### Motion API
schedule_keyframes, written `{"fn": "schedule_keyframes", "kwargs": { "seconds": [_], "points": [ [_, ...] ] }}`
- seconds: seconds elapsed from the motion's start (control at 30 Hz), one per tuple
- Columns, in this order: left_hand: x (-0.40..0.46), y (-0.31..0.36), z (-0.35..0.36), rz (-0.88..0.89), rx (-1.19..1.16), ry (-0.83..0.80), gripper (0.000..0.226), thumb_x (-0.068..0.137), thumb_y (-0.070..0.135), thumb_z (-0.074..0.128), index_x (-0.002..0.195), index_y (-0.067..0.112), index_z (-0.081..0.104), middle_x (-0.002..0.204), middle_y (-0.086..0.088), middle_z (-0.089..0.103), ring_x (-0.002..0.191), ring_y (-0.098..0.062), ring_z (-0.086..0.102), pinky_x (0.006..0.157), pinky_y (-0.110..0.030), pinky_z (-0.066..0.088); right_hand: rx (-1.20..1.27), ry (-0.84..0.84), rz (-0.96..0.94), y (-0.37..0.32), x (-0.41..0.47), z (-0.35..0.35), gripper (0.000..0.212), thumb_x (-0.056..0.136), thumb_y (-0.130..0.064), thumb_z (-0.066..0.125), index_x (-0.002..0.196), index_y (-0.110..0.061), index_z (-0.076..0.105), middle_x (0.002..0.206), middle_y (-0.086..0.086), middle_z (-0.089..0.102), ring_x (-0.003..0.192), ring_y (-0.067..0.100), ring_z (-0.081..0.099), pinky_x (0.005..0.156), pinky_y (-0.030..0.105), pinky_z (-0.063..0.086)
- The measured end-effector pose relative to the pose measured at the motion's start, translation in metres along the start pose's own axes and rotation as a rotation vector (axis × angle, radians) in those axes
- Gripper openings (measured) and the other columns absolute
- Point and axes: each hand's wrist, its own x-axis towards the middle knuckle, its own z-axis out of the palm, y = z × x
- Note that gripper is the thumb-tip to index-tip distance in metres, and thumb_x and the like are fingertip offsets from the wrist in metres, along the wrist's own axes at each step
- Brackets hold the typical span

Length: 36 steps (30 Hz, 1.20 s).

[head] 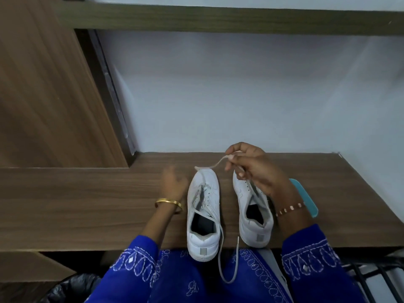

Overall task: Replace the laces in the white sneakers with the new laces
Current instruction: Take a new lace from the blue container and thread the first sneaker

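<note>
Two white sneakers stand side by side on the wooden desk [87,204], toes pointing away from me. The left sneaker [203,215] has a loose white lace [220,243] that trails from its eyelets over the desk edge and loops in front of my lap. My right hand [251,169] is raised over the toe of the right sneaker [253,215] and pinches another stretch of lace [209,166], which runs down to the left sneaker's toe. My left hand [173,182] is blurred just left of the left sneaker, fingers relaxed, holding nothing.
A turquoise flat object [305,197] lies on the desk behind my right wrist. A wooden panel [43,95] rises at the left and a shelf [218,20] runs above. A black bin bag [72,289] sits below left, a dark rack [371,278] below right.
</note>
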Motion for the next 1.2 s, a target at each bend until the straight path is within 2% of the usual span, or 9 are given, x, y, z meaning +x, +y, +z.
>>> {"fn": "schedule_keyframes", "kwargs": {
  "seconds": [0.17,0.23,0.3,0.43,0.57,0.7,0.93,1.07,1.2],
  "points": [
    [-0.023,0.023,0.021,0.364,-0.222,-0.257,0.031,0.082,-0.002,0.058,0.111,0.008,0.058,0.108,0.003,0.057,0.106,-0.01,0.051,0.089,-0.021,0.041,-0.108,-0.055,0.008,0.003,-0.002,0.022,0.007,0.09,-0.003,0.053,0.092,-0.01,0.051,0.071,0.011,0.067,0.04,0.009,0.035,0.041,0.018,0.03],
    [-0.025,0.025,0.023,0.437,-0.217,-0.288,0.006,0.085,0.011,0.061,0.091,0.011,0.062,0.088,0.007,0.059,0.088,0.0,0.053,0.079,-0.033,0.047,-0.126,-0.045,0.012,0.006,-0.005,0.021,0.006,0.09,-0.004,0.053,0.092,-0.009,0.051,0.07,0.009,0.068,0.04,0.008,0.036,0.042,0.019,0.031],
    [-0.023,0.022,0.023,0.462,-0.209,-0.306,0.031,0.078,0.037,0.061,0.079,0.006,0.065,0.082,-0.008,0.065,0.082,-0.01,0.058,0.074,-0.04,0.048,-0.12,-0.027,0.014,0.009,-0.008,0.016,0.007,0.09,-0.003,0.053,0.091,-0.01,0.05,0.068,0.007,0.067,0.039,0.006,0.037,0.041,0.018,0.032],
    [-0.014,0.018,0.02,0.394,-0.277,-0.338,0.023,0.08,0.025,0.06,0.091,0.007,0.069,0.087,-0.01,0.068,0.083,-0.02,0.062,0.077,-0.035,0.05,-0.112,0.015,0.032,0.016,-0.007,0.009,0.007,0.089,-0.005,0.056,0.088,-0.011,0.052,0.066,0.004,0.069,0.04,0.007,0.037,0.042,0.018,0.033],
    [-0.008,0.025,0.01,0.277,-0.426,-0.169,0.027,0.094,0.002,0.047,0.072,0.011,0.061,0.061,0.008,0.067,0.062,0.0,0.061,0.063,-0.014,0.049,-0.191,0.033,0.097,0.024,-0.006,0.004,0.006,0.087,-0.01,0.061,0.092,-0.012,0.06,0.06,0.001,0.068,0.039,0.005,0.04,0.041,0.016,0.033],
    [0.009,0.023,-0.018,0.024,-0.748,-0.084,0.029,0.1,0.006,0.033,0.076,0.01,0.048,0.04,0.001,0.056,0.046,-0.008,0.062,0.055,-0.02,0.054,-0.268,0.023,0.166,0.037,-0.013,-0.008,0.005,0.087,-0.013,0.062,0.091,-0.011,0.063,0.065,0.004,0.069,0.038,0.004,0.04,0.041,0.015,0.033],
    [-0.014,0.029,-0.002,0.257,-0.304,-0.558,0.047,0.074,-0.006,0.054,0.117,0.012,0.056,0.106,-0.007,0.061,0.098,-0.013,0.057,0.078,-0.021,0.05,-0.097,0.094,0.045,0.031,-0.013,0.001,0.005,0.088,-0.011,0.061,0.085,-0.012,0.064,0.064,0.003,0.069,0.038,0.005,0.039,0.043,0.017,0.032],
    [-0.028,0.029,0.022,0.322,-0.213,-0.578,0.028,0.089,0.023,0.054,0.082,-0.001,0.067,0.072,-0.009,0.059,0.068,-0.018,0.053,0.069,-0.028,0.042,-0.019,0.151,-0.061,0.023,-0.009,0.007,0.007,0.087,-0.012,0.061,0.083,-0.016,0.066,0.061,0.002,0.067,0.041,0.008,0.039,0.043,0.016,0.034],
    [-0.023,0.028,0.018,0.12,-0.514,-0.384,0.037,0.099,0.006,0.032,0.071,0.006,0.056,0.054,0.002,0.066,0.052,-0.006,0.062,0.057,-0.018,0.052,-0.094,0.175,-0.026,0.029,-0.007,-0.003,0.006,0.086,-0.012,0.064,0.089,-0.013,0.068,0.059,0.0,0.067,0.04,0.006,0.04,0.042,0.015,0.034]
  ]
}}
